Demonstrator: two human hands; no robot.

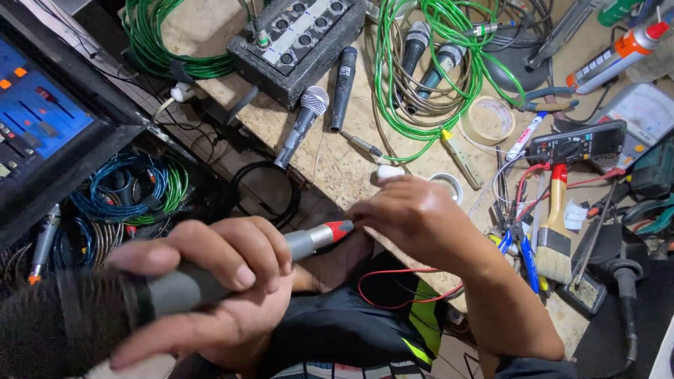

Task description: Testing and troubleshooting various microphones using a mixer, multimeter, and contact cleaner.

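Observation:
My left hand (210,288) grips a grey microphone (189,284) by its body, its dark mesh head close to the camera at lower left and its red-ringed tail end (335,230) pointing right. My right hand (414,217) is at that red end, fingers curled around its tip; what the fingers hold there is hidden. Both hands are above my lap, just in front of the workbench edge.
The chipboard bench (337,165) carries loose microphones (303,123), green cable coils (435,63), a black connector box (298,38), tape rolls (486,119), a multimeter (577,144), a paintbrush (554,224), a soldering iron (625,281). A mixer (35,119) and more cables sit left.

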